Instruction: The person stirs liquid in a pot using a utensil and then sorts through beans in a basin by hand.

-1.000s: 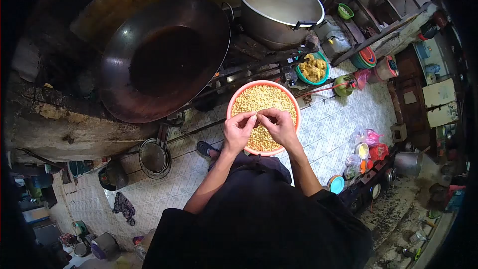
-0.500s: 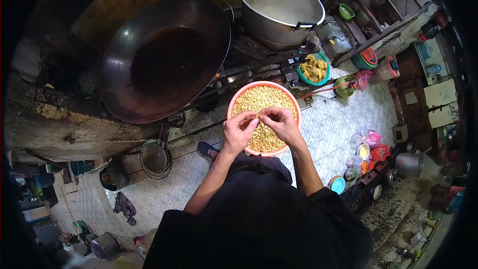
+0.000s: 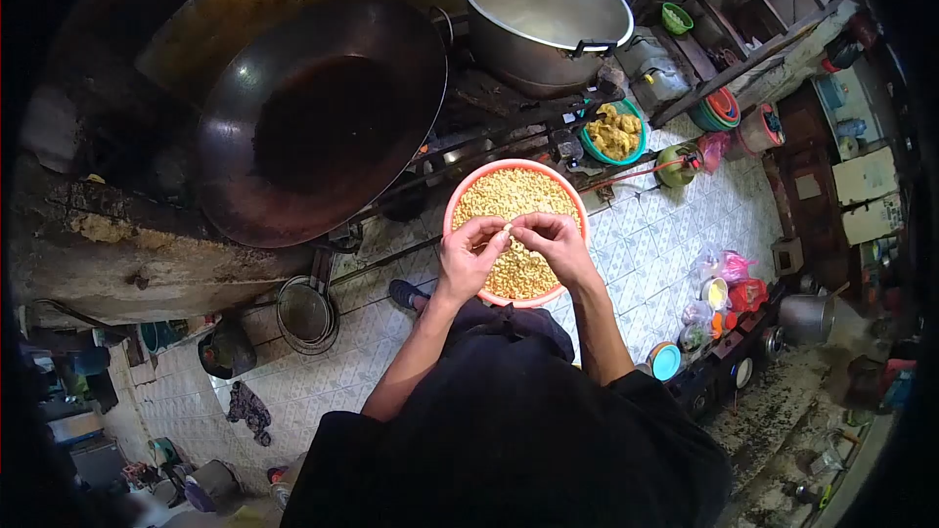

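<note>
A round basin with an orange-pink rim is filled with small pale yellow pieces. Over the middle of it, my left hand and my right hand meet at the fingertips. Both are closed in a pinch around one small pale piece, which shows between the thumbs and forefingers. The lower part of the basin is partly covered by my hands.
A large dark wok lies at upper left, beside a big metal pot. Near the basin are a teal bowl of yellow food and a green gas cylinder. Strainers hang at left; bags sit at right.
My hands stay over the basin with their fingertips together, and the small piece shows more clearly between them. The steam over the pot has thinned.
</note>
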Demonstrator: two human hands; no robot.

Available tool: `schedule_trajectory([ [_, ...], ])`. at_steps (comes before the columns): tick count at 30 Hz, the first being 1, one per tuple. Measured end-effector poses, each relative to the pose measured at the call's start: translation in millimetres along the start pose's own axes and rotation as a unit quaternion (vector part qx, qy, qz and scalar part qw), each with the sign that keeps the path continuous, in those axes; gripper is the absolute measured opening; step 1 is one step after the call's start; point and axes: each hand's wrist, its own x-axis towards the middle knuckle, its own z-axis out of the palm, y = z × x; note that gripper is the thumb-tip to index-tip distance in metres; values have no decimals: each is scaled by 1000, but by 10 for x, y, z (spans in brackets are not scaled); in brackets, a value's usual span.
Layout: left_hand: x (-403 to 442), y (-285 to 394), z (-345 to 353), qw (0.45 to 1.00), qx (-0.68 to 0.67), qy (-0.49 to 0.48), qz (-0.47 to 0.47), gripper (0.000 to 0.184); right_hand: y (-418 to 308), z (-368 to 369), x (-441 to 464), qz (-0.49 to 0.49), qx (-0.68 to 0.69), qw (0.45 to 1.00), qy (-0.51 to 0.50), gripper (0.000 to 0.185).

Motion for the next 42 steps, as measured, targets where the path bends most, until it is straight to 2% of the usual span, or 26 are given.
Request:
schedule_trajectory([
  [8,36,-57,64,995,-90,33,-40,14,47,-33,-12,7,24,1000,14,15],
  [16,44,-108,68,996,-65,27,-54,12,139,-52,12,-13,-1,1000,23,14],
  [18,54,-193,68,997,-49,27,-56,11,185,-82,30,-16,-81,997,4,13],
  [19,69,-265,68,998,1,26,-52,10,254,-119,58,-15,-81,997,4,13],
  [22,80,-431,70,994,97,20,-43,10,513,-289,113,-21,-235,971,31,14],
  [24,78,-511,70,981,191,13,-31,11,509,-312,64,-12,-230,972,55,14],
  [27,69,-622,82,973,230,6,21,12,564,-412,38,11,-243,965,93,15],
  [29,54,-645,59,978,210,-2,-1,12,595,-459,-4,8,-340,927,158,22],
  [31,63,-587,27,966,227,-42,-121,12,573,-491,-39,26,-347,924,163,22],
  [32,59,-538,22,960,236,-40,-148,12,682,-558,-33,14,-327,931,163,21],
  [33,49,-574,19,959,236,-41,-150,12,795,-614,-28,3,-308,937,163,20],
  [35,28,-715,9,981,185,31,-53,15,1026,-695,-6,-9,-293,940,175,20],
  [36,22,-733,-5,979,202,34,-24,18,1128,-732,19,16,-347,920,181,21],
  [37,7,-751,-21,979,202,34,-24,18,1233,-764,47,41,-399,897,185,22],
  [40,-60,-721,-72,979,192,39,-58,18,1600,-767,83,48,-438,883,159,22],
  [41,-76,-753,-104,978,192,35,-70,17,1652,-709,82,46,-453,879,141,22],
  [42,-91,-785,-134,978,191,32,-82,17,1715,-630,64,4,-472,871,133,24],
])
